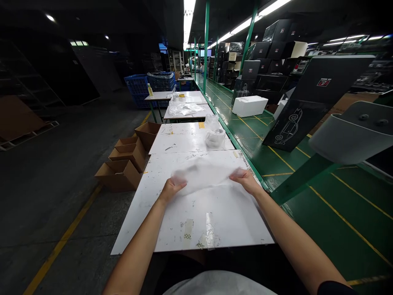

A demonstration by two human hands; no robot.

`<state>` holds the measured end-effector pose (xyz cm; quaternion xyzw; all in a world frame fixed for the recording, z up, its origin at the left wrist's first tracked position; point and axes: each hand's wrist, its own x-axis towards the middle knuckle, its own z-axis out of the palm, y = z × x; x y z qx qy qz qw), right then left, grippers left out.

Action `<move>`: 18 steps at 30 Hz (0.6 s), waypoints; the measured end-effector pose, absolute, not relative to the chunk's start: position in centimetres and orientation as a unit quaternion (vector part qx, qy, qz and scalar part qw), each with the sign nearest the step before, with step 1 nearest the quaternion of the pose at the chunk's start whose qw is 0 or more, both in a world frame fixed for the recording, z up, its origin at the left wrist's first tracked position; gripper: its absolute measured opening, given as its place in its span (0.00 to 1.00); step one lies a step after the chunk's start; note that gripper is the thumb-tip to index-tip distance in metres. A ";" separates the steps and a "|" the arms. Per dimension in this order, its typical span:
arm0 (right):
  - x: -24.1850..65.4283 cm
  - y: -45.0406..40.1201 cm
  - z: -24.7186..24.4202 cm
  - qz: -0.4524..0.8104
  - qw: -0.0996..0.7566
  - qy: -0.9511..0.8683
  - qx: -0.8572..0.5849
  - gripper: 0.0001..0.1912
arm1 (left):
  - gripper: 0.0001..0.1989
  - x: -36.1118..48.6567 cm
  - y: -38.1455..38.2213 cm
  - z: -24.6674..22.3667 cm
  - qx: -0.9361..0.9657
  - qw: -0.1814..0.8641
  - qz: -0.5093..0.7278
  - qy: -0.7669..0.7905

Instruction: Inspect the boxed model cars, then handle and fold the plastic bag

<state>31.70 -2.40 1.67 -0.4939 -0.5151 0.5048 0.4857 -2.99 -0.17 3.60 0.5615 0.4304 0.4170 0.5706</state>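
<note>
- Your pale shirt front (217, 284) is at the bottom of the view, cut off by the frame.
- Your left hand (172, 190) and right hand (244, 181) each pinch one end of a translucent plastic film (202, 176), with the fingers curled rather than spread. The film is stretched between them, just above the white table top (233, 229).
- Film is blurred: you cannot tell whether it is a bag or a flat sheet, or how it lies under your fingers. No item shows inside it.
- Scraps of old tape (209, 231) remain stuck on the table near its front edge.
- Open cardboard cartons (119, 175) stand beside the table on your left; their insides are hidden, so contents cannot be confirmed.
- Bunched clear plastic (215, 137) lies on the next table (184, 139), its form hard to make out.
- Black boxes with car outlines (307, 102) stand on the green floor (337, 205) to your right, with a white foam box (249, 105) further along.
- Blue crates (138, 86) stand in the distance, too dim for their contents to be read.
</note>
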 end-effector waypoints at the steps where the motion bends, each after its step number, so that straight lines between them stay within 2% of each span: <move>1: 31.9 -2.5 1.7 0.500 0.485 -0.520 -0.494 0.16 | 0.21 -3.0 -0.2 3.6 0.562 0.573 0.411 0.432; 9: 32.7 -3.0 1.7 0.496 0.480 -0.533 -0.489 0.14 | 0.09 -3.2 -0.6 4.3 0.634 0.571 0.402 0.332; 15: 32.6 -3.2 1.7 0.494 0.485 -0.537 -0.483 0.14 | 0.12 -2.9 -0.4 4.0 0.662 0.542 0.387 0.345; 18: 32.4 -3.3 1.8 0.508 0.491 -0.508 -0.493 0.18 | 0.17 -2.4 -0.6 3.9 0.626 0.560 0.382 0.386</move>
